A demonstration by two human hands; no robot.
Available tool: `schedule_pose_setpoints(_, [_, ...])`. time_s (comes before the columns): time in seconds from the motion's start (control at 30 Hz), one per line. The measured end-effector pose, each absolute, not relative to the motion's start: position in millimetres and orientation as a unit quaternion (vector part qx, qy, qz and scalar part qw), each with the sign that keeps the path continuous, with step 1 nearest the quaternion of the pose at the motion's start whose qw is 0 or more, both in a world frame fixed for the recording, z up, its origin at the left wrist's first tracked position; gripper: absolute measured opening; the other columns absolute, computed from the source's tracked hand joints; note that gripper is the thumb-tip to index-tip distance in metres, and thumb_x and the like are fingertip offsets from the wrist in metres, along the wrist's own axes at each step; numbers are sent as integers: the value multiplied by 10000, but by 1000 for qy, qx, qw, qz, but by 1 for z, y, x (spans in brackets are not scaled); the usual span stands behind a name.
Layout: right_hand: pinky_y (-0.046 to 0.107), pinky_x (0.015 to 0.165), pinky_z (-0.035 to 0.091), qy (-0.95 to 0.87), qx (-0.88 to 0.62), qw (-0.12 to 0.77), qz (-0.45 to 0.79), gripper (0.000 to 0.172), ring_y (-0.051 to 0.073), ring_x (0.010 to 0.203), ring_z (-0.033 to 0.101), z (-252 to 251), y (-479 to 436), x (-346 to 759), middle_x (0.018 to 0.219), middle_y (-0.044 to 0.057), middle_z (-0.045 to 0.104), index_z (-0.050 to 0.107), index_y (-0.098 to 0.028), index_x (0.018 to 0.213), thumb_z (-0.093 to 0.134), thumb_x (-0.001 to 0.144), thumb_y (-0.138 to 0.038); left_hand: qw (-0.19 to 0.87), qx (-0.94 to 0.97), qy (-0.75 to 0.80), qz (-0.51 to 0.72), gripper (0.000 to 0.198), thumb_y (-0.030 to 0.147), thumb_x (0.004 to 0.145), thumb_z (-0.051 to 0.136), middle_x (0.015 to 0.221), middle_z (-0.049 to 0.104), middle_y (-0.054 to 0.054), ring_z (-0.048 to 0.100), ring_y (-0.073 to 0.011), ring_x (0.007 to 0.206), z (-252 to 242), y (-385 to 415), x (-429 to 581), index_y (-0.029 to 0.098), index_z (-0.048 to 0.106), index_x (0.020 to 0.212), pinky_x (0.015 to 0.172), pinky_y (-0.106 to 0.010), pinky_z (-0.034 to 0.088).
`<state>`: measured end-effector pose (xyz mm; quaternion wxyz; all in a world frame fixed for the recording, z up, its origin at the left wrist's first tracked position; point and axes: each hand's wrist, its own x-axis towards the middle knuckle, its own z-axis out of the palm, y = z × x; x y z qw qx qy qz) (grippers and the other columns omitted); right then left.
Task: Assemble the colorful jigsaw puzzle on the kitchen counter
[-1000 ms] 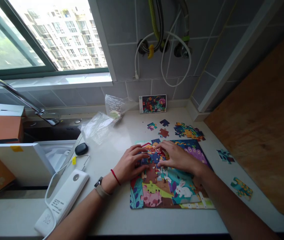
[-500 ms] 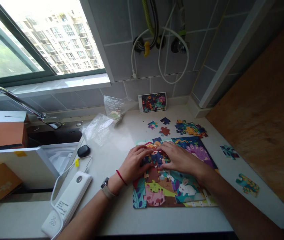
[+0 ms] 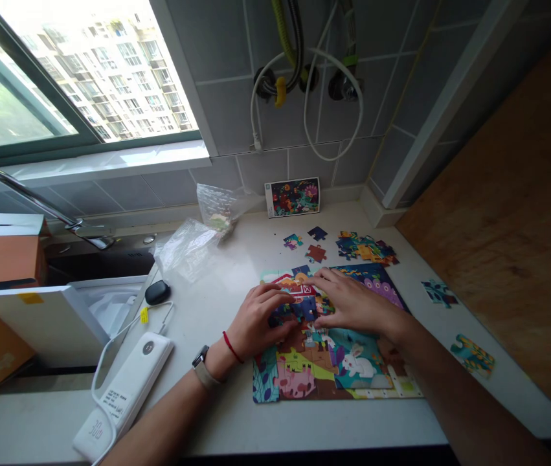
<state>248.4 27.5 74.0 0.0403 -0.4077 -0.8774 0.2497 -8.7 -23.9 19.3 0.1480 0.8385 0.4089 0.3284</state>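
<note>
A colourful, partly assembled jigsaw puzzle (image 3: 333, 369) lies on the white counter in front of me. My left hand (image 3: 261, 318) rests on its upper left part, fingers bent and pressing on pieces near the middle. My right hand (image 3: 353, 303) lies flat over the upper middle, fingers stretched toward the red and white barn area. The fingertips of both hands almost meet over a blue patch of pieces (image 3: 304, 309). I cannot make out a loose piece under either hand.
Loose pieces lie beyond the puzzle (image 3: 316, 252) and in a heap (image 3: 366, 249); two more groups (image 3: 439, 292) (image 3: 472, 355) sit right. A reference picture card (image 3: 293, 197) leans on the tiles. Plastic bags (image 3: 192, 246), a white power bank (image 3: 122, 391), a black earbud case (image 3: 157, 292), a sink tap (image 3: 37, 204) and boxes stand left.
Both hands stay on the puzzle's upper middle with only small finger shifts. The camera has tilted slightly, so the scene sits a little differently in the frame.
</note>
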Motion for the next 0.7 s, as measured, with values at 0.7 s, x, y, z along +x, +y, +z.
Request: schedule_pose_setpoints(0.7, [405, 1065, 484, -893, -363, 42, 263, 352, 281, 1179, 612, 67, 24, 238, 1287, 114, 647, 790, -251, 1212, 819, 861, -241, 142, 868, 379, 289, 273, 450, 976, 727, 1243, 747, -80, 616, -316, 1250, 12, -21, -4, 241, 728, 1153, 1036, -530, 536])
